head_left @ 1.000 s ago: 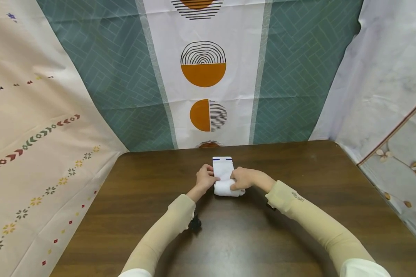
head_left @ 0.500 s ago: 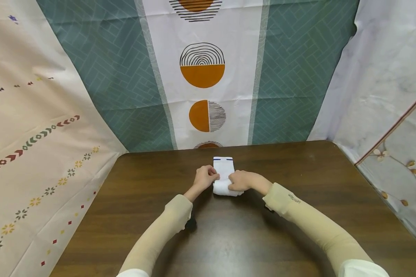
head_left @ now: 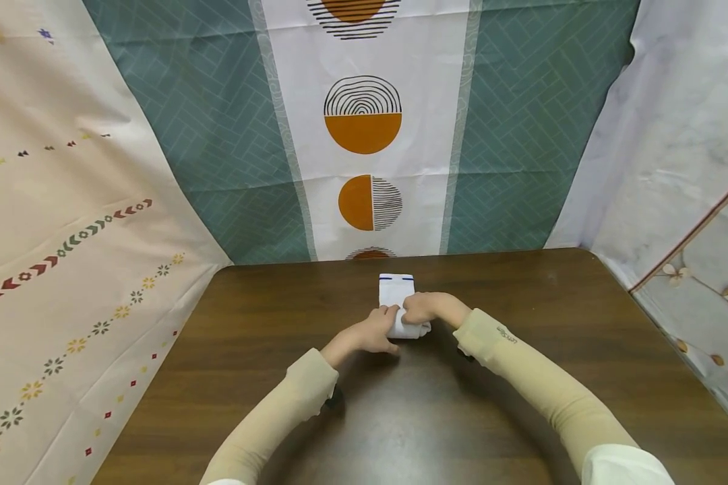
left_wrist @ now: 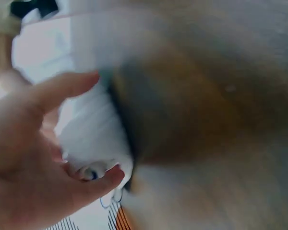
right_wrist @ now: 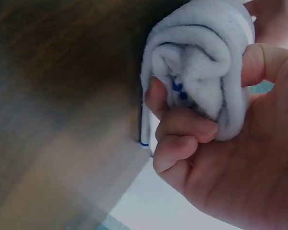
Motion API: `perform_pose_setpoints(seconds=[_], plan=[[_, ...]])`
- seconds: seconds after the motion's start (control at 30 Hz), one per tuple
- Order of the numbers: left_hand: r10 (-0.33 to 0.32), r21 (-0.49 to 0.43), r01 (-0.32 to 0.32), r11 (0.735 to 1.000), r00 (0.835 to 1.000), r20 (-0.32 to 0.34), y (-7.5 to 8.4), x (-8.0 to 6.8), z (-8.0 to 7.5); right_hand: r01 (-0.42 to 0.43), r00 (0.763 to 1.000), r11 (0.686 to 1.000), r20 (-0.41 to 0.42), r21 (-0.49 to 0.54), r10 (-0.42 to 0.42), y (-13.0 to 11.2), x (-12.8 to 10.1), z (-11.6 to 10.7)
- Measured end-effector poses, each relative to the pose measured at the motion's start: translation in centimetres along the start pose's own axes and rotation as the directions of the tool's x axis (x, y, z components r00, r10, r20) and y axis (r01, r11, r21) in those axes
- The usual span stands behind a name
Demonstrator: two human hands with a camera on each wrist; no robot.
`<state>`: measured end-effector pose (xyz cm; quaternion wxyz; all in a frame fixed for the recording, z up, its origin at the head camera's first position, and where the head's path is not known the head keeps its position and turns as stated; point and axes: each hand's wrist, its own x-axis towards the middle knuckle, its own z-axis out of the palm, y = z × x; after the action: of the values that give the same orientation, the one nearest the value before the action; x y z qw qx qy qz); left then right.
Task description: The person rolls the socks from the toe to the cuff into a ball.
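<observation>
A white, blue-striped towel (head_left: 397,292), partly rolled, is supported by the wooden table (head_left: 394,411) beneath. The towel's right end is gripped between curled fingers and thumb of the right hand (head_left: 425,308); near its left end, the left hand (head_left: 371,332) is spread wide, nothing grasped.

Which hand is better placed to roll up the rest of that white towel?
Probably the right hand: its curled fingers grip one end of the white towel roll; the left hand is spread at the other.
</observation>
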<state>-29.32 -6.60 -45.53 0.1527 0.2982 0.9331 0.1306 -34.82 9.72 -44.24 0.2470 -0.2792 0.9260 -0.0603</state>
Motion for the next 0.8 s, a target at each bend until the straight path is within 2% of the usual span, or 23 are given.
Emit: perform_pose_setpoints(seconds=[0.13, 0.2, 0.27, 0.37, 0.47, 0.53, 0.6, 0.67, 0.8], plan=[[-0.040, 0.194, 0.038, 0.980, 0.999, 0.005, 1.0, 0.7, 0.6, 0.061, 0.993, 0.998, -0.105, 0.019, -0.059, 0.8, -0.3, 0.7], [-0.069, 0.238, 0.066, 0.969, 0.998, 0.003, 1.3, 1.2, 0.7, 0.084, 0.980, 0.996, -0.184, 0.037, -0.076, 1.2, -0.7, 1.0], [-0.112, 0.246, 0.107, 0.963, 0.994, 0.006, 1.5, 1.5, 0.7, 0.108, 0.956, 0.992, -0.280, 0.062, -0.087, 1.6, -1.3, 1.3], [-0.160, 0.230, 0.153, 0.961, 0.987, 0.010, 1.4, 1.7, 0.7, 0.166, 0.894, 0.983, -0.432, 0.079, -0.116, 1.9, -2.4, 1.5], [-0.173, 0.203, 0.167, 0.965, 0.985, 0.013, 1.3, 1.8, 0.4, 0.250, 0.811, 0.968, -0.551, 0.028, -0.194, 1.9, -3.3, 1.8], [-0.168, 0.190, 0.161, 0.968, 0.985, 0.024, 1.2, 1.9, 0.1, 0.279, 0.770, 0.960, -0.589, -0.033, -0.245, 1.7, -3.8, 2.0], [-0.170, 0.183, 0.159, 0.970, 0.984, 0.049, 1.1, 1.9, -0.3, 0.288, 0.746, 0.952, -0.600, -0.101, -0.290, 1.4, -4.3, 2.2], [-0.167, 0.183, 0.150, 0.972, 0.983, 0.076, 1.0, 2.0, -0.6, 0.275, 0.745, 0.949, -0.590, -0.153, -0.311, 1.0, -4.6, 2.4], [-0.170, 0.182, 0.146, 0.972, 0.978, 0.122, 0.7, 2.3, -0.8, 0.217, 0.785, 0.945, -0.532, -0.243, -0.317, 0.1, -5.3, 2.9]])
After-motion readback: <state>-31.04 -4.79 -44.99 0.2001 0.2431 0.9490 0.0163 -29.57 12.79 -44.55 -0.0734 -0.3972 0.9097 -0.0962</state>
